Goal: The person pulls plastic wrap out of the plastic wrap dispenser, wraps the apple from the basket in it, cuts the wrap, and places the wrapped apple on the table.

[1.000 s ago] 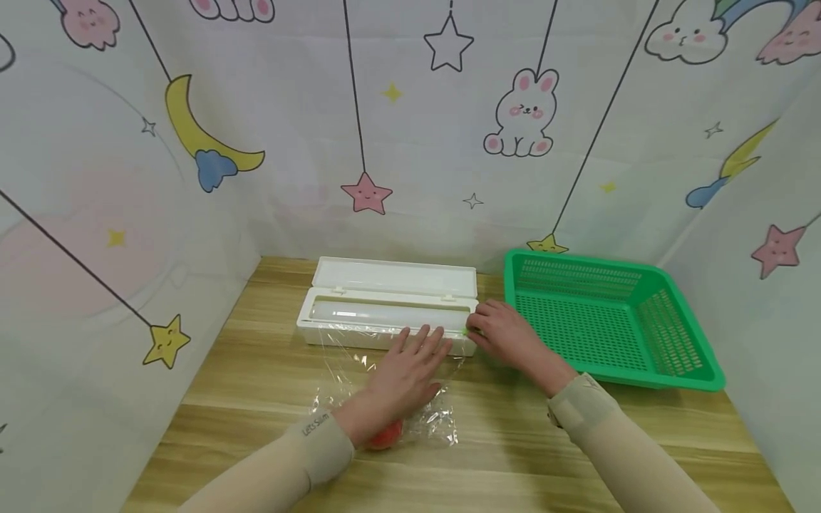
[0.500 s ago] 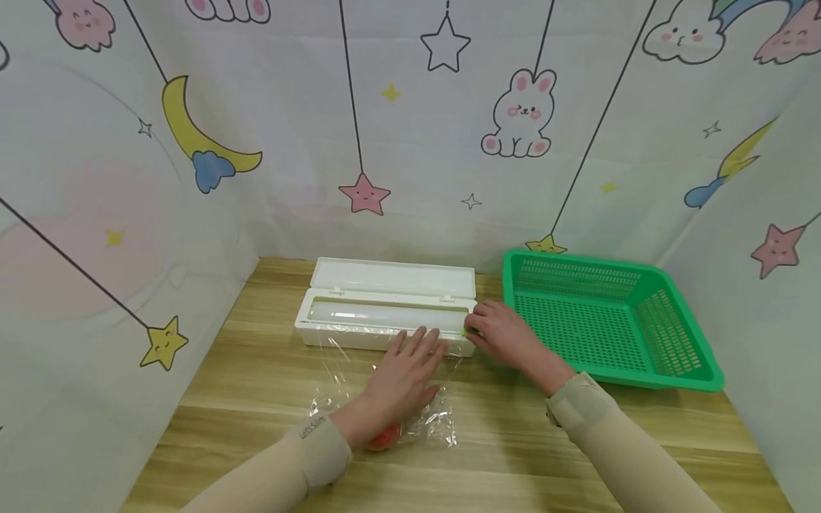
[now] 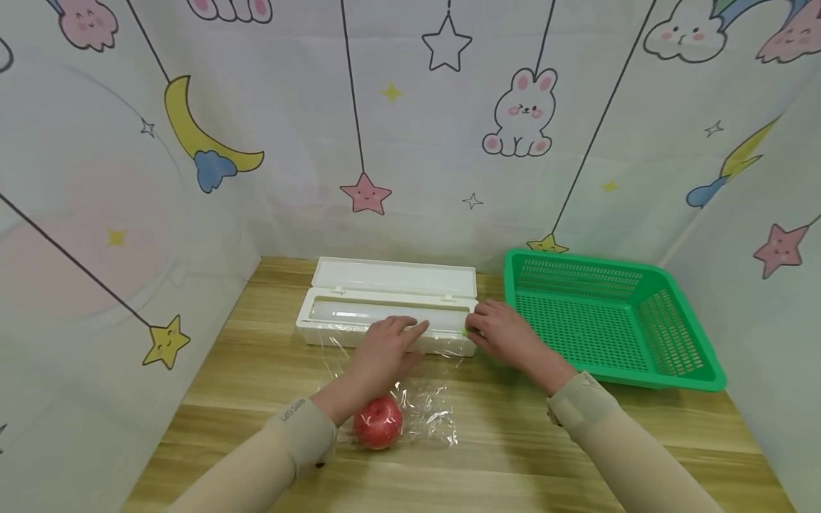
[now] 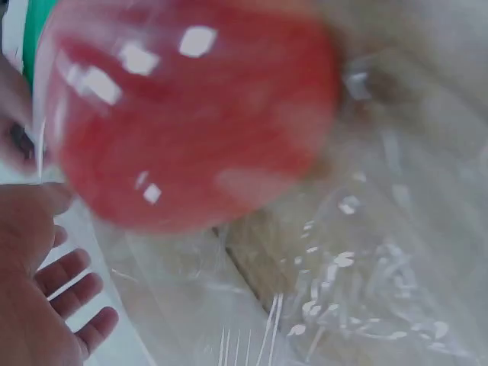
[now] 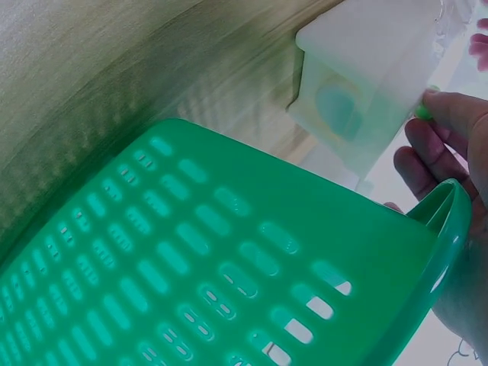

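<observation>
A red apple [image 3: 378, 423] lies under a sheet of clear cling film [image 3: 428, 417] that runs back to a white cling film dispenser [image 3: 333, 338]. The dispenser's lid stands raised, with the roll inside. Above the film, near the dispenser's front edge, is my left hand [image 3: 381, 353], its fingers loosely extended and holding nothing. In the left wrist view the apple [image 4: 198, 114] looms close beneath the wrist. At the dispenser's right end my right hand [image 3: 507, 335] pinches a small green slider [image 5: 423, 111] between thumb and fingers.
A green perforated plastic basket [image 3: 686, 338] stands to the right, close to my right wrist. Behind the wooden table [image 3: 551, 456] hangs a white cloth [image 3: 417, 228] printed with cartoons, and it also encloses both sides.
My left hand has lifted from the film with its fingers drawn together and shifted slightly left, uncovering the apple. My right hand stays at the green slider.
</observation>
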The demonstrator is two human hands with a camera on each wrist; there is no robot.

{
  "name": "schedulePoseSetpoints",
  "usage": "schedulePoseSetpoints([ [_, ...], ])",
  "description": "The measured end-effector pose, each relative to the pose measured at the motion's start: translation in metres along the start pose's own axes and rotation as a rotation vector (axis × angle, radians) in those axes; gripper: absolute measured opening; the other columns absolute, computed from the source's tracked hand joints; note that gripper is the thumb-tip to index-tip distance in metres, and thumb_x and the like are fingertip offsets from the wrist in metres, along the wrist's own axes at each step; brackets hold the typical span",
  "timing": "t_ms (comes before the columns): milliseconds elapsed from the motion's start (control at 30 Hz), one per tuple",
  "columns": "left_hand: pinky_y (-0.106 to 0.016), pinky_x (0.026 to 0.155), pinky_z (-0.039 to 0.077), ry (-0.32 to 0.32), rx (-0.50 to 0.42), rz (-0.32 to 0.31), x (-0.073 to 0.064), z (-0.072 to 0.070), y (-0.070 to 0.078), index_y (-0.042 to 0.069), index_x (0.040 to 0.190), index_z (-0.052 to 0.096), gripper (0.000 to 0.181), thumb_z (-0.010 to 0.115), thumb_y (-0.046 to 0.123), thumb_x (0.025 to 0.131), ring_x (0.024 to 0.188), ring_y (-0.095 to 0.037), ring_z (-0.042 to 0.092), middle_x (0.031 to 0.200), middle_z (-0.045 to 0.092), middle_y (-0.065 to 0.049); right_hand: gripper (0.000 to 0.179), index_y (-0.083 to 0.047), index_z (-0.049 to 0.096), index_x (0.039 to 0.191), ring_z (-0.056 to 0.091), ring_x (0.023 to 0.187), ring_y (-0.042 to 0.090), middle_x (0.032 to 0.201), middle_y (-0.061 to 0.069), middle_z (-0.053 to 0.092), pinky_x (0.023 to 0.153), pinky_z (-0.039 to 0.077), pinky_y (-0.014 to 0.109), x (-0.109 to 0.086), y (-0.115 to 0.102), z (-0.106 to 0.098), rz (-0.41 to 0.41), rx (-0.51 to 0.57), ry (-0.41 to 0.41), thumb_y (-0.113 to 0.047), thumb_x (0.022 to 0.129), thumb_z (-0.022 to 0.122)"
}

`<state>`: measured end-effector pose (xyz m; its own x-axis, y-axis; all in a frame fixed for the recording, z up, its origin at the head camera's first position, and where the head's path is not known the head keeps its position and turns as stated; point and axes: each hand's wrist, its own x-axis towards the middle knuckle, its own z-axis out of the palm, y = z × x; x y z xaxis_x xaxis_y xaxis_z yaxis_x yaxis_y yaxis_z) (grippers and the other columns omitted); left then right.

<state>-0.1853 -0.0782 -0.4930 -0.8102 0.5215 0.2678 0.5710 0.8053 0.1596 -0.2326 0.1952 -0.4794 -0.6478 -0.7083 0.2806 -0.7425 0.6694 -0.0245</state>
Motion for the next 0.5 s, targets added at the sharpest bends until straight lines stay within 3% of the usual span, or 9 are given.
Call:
schedulePoseSetpoints([
  [133, -0.052, 0.097, 0.056, 0.096, -0.066, -0.053, 0.009, -0.002, -0.015, 0.014, 0.131, 0.074, 0.040, 0.083, 0.029, 0.096, 0.119, -0.034, 0.066, 0.125, 0.072, -0.009, 0.015, -0.013, 0.069, 0.091, 0.059, 0.086, 0.024, 0.086, 0.001, 0.062, 0.081, 0.052, 0.044, 0.000, -0.001, 0.000, 0.001, 0.005, -0.004, -0.015, 0.094, 0.083],
  [333, -0.052, 0.101, 0.053, 0.099, -0.033, -0.051, 0.011, -0.004, -0.033, 0.015, 0.123, 0.076, 0.036, 0.085, 0.034, 0.093, 0.115, -0.032, 0.066, 0.121, 0.074, -0.006, 0.015, -0.013, 0.069, 0.091, 0.060, 0.088, 0.025, 0.086, 0.001, 0.062, 0.081, 0.053, 0.045, 0.001, -0.001, 0.000, 0.004, 0.004, -0.004, -0.016, 0.094, 0.083],
  [500, -0.052, 0.101, 0.052, 0.095, -0.055, -0.019, 0.014, 0.000, -0.037, 0.015, 0.121, 0.077, 0.038, 0.086, 0.037, 0.092, 0.110, -0.029, 0.065, 0.118, 0.073, -0.005, 0.015, -0.013, 0.069, 0.091, 0.059, 0.087, 0.024, 0.086, 0.001, 0.062, 0.080, 0.053, 0.044, -0.001, 0.000, 0.000, 0.003, 0.005, -0.004, -0.015, 0.094, 0.084],
])
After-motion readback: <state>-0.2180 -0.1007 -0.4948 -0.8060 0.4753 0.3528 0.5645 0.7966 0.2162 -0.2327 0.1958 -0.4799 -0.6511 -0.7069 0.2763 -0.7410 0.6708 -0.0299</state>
